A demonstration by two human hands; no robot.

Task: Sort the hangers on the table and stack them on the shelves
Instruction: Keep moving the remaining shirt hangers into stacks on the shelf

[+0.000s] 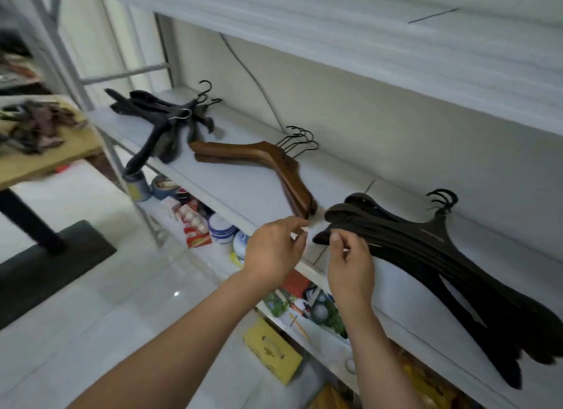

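Squaring the dark stack (426,244) on the shelf (243,177): the right hand (350,265) pinches its front tip, the left hand's (271,250) grip is unclear; probably align, then release.

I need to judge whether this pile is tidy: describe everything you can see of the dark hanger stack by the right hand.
The dark hanger stack is several broad-shouldered hangers, dark brown to black and matte, material unclear. They lie flat on one another on the white shelf. Their black hooks bunch together toward the back wall. The arms fan out slightly, and the right ones reach about to the shelf's front edge. The right hand pinches the tip of a left arm.
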